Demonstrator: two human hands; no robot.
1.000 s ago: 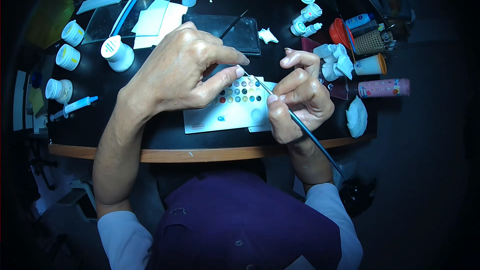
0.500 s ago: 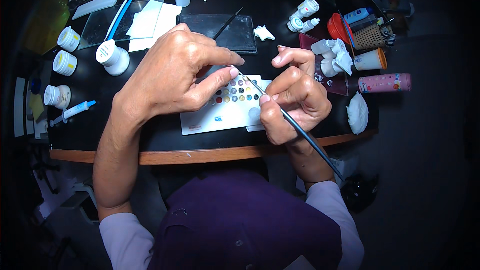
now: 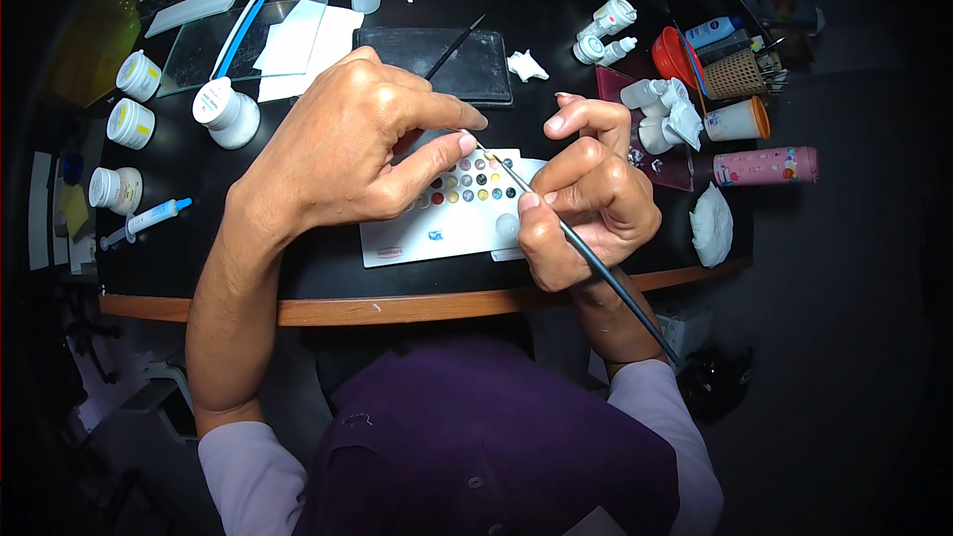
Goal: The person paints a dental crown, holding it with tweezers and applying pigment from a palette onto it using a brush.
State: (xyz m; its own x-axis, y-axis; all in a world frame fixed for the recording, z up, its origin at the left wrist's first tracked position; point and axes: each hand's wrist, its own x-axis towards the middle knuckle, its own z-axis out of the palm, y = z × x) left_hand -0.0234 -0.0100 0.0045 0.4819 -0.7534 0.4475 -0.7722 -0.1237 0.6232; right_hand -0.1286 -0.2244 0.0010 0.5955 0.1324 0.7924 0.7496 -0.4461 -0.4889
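My right hand [image 3: 591, 203] grips a slim dark paintbrush [image 3: 620, 288] between thumb and fingers, its handle slanting down to the right. The brush's fine tip reaches up to the thumb tip of my left hand [image 3: 367, 134]. My left thumb and forefinger are bent toward each other around something small and pale, too tiny to make out. Beneath both hands lies a white palette card [image 3: 402, 243] with rows of small round colour spots, grey, yellow, red, blue and black. A small blue smear sits on its lower part. My left hand hides part of the card.
Behind my hands lies a flat black case [image 3: 486, 69] with another brush [image 3: 457, 45] across it. White jars [image 3: 233, 114], a syringe [image 3: 146, 221] and a glass slab [image 3: 189, 60] are at left. At right stand small bottles [image 3: 645, 94], a pink can [image 3: 764, 166] and cotton [image 3: 711, 226].
Almost nothing differs. The whole view has shifted very slightly, and both hands keep the same pose with the brush tip by the left thumb.
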